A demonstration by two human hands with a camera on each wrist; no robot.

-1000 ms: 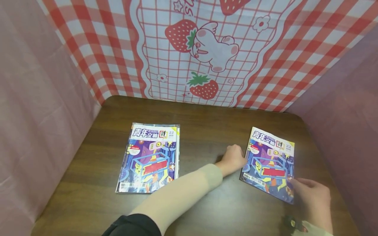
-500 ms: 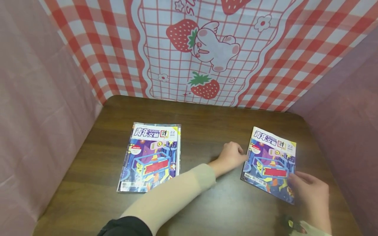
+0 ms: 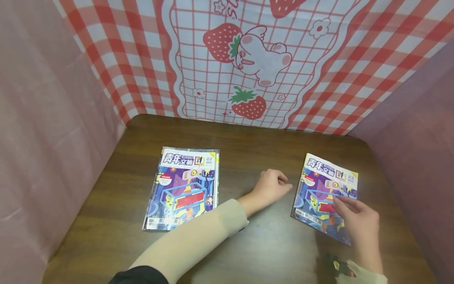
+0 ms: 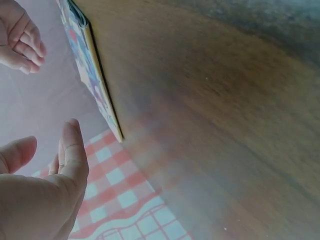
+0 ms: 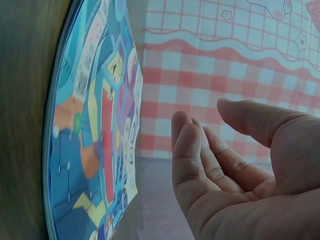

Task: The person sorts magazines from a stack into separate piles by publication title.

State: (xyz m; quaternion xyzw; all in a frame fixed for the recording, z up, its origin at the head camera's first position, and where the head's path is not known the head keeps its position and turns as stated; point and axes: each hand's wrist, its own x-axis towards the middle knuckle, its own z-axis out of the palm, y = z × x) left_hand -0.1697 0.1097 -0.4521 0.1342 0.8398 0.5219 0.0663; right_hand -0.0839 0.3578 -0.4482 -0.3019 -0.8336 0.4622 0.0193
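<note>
A purple-and-blue magazine (image 3: 319,197) lies slightly turned on the right side of the wooden table. Just left of its edge, my left hand (image 3: 268,187) holds nothing, thumb and fingers apart in the left wrist view. Above the lower right of the cover hovers my right hand (image 3: 360,221); the right wrist view has its loosely bent fingers (image 5: 187,160) and thumb apart, with nothing between them and a gap to the magazine (image 5: 95,145). On the left lies a stack of magazines (image 3: 182,189), the top one bearing the same cover, its lower right corner hidden by my left sleeve.
The brown table (image 3: 248,252) ends at a red-and-white checked cloth (image 3: 134,59) with strawberries behind it. Pink curtains (image 3: 53,138) hang at the left and right sides.
My left hand has drawn away from the magazine's left edge, toward the left. My right hand has let go of the right edge and moved left over the cover. The magazines stay put.
</note>
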